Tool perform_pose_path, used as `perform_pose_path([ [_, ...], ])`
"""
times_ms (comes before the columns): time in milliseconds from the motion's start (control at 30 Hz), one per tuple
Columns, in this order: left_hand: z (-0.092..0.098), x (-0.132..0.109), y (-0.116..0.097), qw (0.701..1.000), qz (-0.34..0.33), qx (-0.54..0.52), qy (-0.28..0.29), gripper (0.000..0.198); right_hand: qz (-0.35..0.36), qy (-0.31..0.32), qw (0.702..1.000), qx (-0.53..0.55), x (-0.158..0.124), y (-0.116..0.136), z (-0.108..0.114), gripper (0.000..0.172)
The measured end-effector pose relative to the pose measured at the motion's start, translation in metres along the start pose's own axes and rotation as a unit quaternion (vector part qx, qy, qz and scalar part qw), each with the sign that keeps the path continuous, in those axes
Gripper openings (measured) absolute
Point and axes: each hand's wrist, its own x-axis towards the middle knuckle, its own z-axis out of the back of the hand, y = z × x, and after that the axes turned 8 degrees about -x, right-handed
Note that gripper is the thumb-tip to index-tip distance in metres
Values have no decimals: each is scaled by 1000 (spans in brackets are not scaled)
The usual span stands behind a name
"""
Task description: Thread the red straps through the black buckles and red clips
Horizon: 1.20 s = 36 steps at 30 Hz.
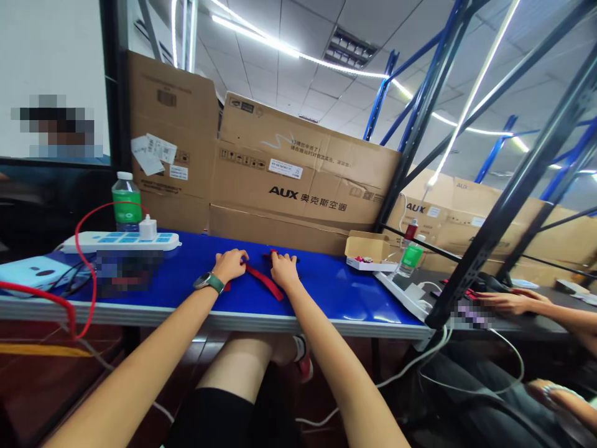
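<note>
A flat red strap (264,281) lies slantwise on the blue tabletop between my two hands. My left hand (230,266), with a green-banded watch on the wrist, is closed with its fingertips pinching the strap's far end. A bit of red also shows beneath the heel of this hand. Just to the right, my right hand (284,270) rests on the table with its fingers bent downward. Small red and dark bits peek out around its fingertips, but what it grips is mostly hidden under the hand.
A white power strip (121,241), a bottle with a green label (127,205) and a red cable (96,274) are at left. Cardboard (303,180) walls the back. An open small box (370,251) and another power strip (401,295) stand right, near a co-worker's hands (508,303).
</note>
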Motion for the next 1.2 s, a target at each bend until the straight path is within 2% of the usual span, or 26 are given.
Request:
perform_pose_path([
  [67, 0, 2, 4, 1000, -11, -26, 2, 16, 2, -10, 1000, 8, 0, -2, 2, 40],
  [167, 2, 3, 2, 998, -45, -34, -31, 9, -30, -37, 998, 32, 0, -5, 8, 33],
  [233, 3, 1, -2, 997, -58, -33, -42, 15, -77, -55, 994, 52, -1, -7, 12, 29],
  [367, 0, -3, -6, 996, -80, -22, -11, 24, -145, -83, 977, 133, 1, -14, 13, 28],
  [433, -1, -3, -4, 997, -77, -11, -15, 19, -143, -92, 964, 205, 3, -18, 9, 31],
  [500, 0, -2, -2, 997, -60, -15, -53, 19, -127, -101, 948, 274, 6, -22, 5, 34],
  [600, 6, -2, -8, 991, -78, -61, -85, 41, -115, -111, 930, 331, 9, -25, -1, 35],
  [700, 10, -3, -20, 979, -167, -109, -33, 62, -91, -100, 916, 377, 10, -23, -3, 35],
  [767, 12, -4, -26, 966, -217, -145, 3, 69, -46, -78, 907, 410, 11, -20, -4, 36],
  [833, 13, -3, -28, 948, -258, -183, 32, 62, -3, -48, 902, 428, 12, -17, -6, 38],
  [900, 13, -2, -29, 935, -282, -207, 53, 44, 20, -25, 905, 425, 12, -15, -7, 41],
  [967, 13, 0, -28, 934, -287, -204, 57, 31, 33, -26, 915, 401, 12, -15, -8, 39],
  [1100, 11, 0, -28, 941, -275, -190, 55, 27, 41, -56, 946, 317, 13, -16, -8, 20],
  [1200, 11, 0, -30, 940, -272, -203, 44, 29, 17, -67, 942, 327, 16, -18, -7, 13],
])
